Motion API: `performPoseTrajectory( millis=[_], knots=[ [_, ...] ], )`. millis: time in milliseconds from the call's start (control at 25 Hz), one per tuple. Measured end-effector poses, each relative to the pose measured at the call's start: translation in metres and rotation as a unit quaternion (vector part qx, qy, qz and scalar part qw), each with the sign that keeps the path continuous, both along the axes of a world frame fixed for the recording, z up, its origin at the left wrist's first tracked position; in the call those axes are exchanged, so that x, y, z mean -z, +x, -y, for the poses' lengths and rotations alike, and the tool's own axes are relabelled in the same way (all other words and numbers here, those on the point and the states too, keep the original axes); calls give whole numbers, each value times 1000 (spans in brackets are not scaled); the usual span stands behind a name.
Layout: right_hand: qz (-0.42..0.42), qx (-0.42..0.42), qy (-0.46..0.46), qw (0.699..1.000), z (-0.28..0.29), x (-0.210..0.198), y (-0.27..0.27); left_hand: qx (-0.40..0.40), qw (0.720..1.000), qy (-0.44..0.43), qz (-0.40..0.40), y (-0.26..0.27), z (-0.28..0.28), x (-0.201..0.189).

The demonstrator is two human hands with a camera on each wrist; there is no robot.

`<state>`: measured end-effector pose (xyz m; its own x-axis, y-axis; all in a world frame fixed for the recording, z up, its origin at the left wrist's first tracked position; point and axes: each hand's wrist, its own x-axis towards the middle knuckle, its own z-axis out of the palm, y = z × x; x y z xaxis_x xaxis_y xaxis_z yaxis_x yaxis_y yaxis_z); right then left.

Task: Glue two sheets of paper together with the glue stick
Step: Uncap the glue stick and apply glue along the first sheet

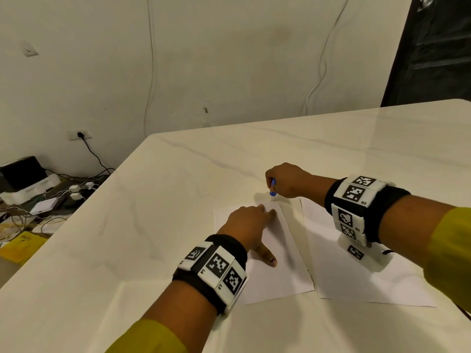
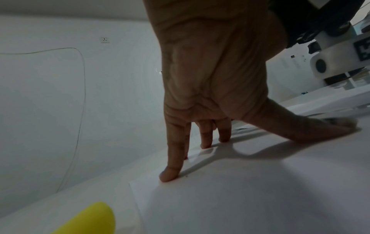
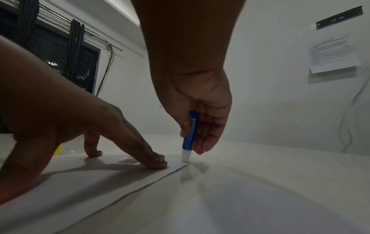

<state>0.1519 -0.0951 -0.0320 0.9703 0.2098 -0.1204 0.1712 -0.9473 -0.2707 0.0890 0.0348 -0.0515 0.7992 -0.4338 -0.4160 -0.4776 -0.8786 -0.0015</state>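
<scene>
Two white sheets lie side by side on the table: the left sheet (image 1: 277, 271) and the right sheet (image 1: 362, 284). My left hand (image 1: 252, 225) presses the left sheet (image 2: 250, 197) flat with spread, straight fingers (image 2: 172, 167) and thumb. My right hand (image 1: 285, 180) grips a blue glue stick (image 1: 273, 188) upright. Its white glue tip (image 3: 185, 156) touches down at the far right corner of the left sheet (image 3: 80, 182), just beyond my left fingertips (image 3: 158, 163). In the right wrist view the glue stick (image 3: 190, 131) sits between thumb and curled fingers.
The pale marble table (image 1: 178, 200) stretches far and right. Its left edge drops to a floor with cables, adapters and boxes (image 1: 38, 194). A yellow object (image 2: 90, 220) lies near the left sheet's corner. A wall with a socket (image 1: 80, 135) stands behind.
</scene>
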Motion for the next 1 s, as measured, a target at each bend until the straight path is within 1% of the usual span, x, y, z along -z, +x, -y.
performPoseTrajectory(
  millis=[200,360,600,1000],
  knots=[
    [-5,-2,-7,1000,2,-2,-6,-2,1000,-6,7,0,-2,2],
    [-17,-1,-4,1000,5,-4,-13,-37,998,-41,17,-2,-1,1],
    [-32,-2,17,999,9,-4,-26,-30,999,-19,27,-6,0,-3],
    [-37,-11,9,999,13,-2,-49,-31,999,-22,32,-7,-2,-4]
  ],
)
